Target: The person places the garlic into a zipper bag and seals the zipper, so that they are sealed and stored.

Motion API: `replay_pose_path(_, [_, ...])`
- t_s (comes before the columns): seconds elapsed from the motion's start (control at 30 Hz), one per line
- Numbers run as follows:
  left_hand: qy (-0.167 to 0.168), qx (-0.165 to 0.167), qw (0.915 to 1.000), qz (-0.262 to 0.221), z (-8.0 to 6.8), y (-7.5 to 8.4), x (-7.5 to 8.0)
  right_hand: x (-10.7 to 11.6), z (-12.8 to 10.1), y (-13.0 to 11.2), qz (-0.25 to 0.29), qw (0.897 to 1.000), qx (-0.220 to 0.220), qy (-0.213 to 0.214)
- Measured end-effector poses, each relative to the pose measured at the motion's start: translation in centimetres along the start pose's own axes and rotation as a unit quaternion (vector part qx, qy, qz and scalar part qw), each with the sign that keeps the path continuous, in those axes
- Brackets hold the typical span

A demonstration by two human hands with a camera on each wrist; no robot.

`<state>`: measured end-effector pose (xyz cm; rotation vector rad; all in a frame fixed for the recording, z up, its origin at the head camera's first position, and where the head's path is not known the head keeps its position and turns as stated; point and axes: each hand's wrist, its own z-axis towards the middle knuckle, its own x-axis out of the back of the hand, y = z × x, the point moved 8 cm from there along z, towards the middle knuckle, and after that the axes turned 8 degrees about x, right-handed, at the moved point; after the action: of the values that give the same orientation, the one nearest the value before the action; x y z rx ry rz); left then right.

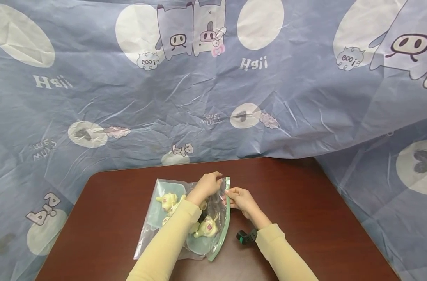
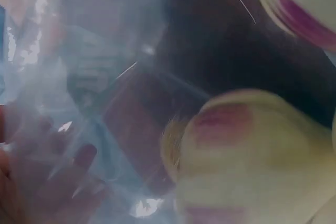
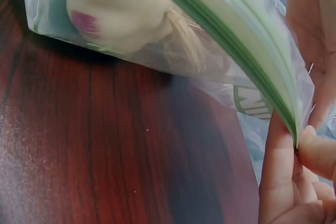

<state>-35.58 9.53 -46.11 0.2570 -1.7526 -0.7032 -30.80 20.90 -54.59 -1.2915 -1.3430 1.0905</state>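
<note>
A clear zip bag (image 1: 148, 234) with a green zip strip (image 1: 224, 234) lies on the table. Inside are several garlic bulbs (image 1: 208, 227) with purple marks and pale blue plastic pieces (image 1: 178, 189), partly hidden by the left arm. At the strip's upper part, my right hand (image 1: 242, 200) pinches the green edge between thumb and fingers (image 3: 281, 171). My left hand (image 1: 207, 185) reaches across the bag, fingertips near the strip's far end. Its straight fingers show behind the film in the right wrist view. Close up, a bulb (image 2: 252, 150) appears through the plastic in the left wrist view.
The dark reddish-brown table (image 1: 297, 218) has rounded back corners. A blue cartoon-print sheet (image 1: 185, 117) hangs behind it and down its sides. A black and green wrist device (image 1: 246, 236) sits by the right wrist.
</note>
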Motion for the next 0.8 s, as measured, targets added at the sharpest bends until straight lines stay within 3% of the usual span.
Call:
replay_pose_path(0.27, [-0.010, 0.008, 0.9996, -0.026, 0.6, -1.0, -0.6, -0.4, -0.1, 0.2, 0.000, 1.000, 0.002, -0.012])
replay_pose_path(0.57, [-0.039, 0.036, 0.9971, -0.055, 0.9, -2.3, 0.2, -0.7, -0.3, -0.4, -0.018, 1.000, 0.009, -0.022])
replay_pose_path(0.67, [-0.047, 0.042, 0.9962, -0.060, 1.0, -2.2, 0.5, -0.5, -0.1, -0.9, -0.026, 1.000, 0.013, -0.008])
replay_pose_path(0.8, [-0.055, 0.050, 0.9949, -0.068, 1.1, -2.1, 0.7, 0.0, 0.5, -1.8, -0.033, 0.998, 0.019, 0.040])
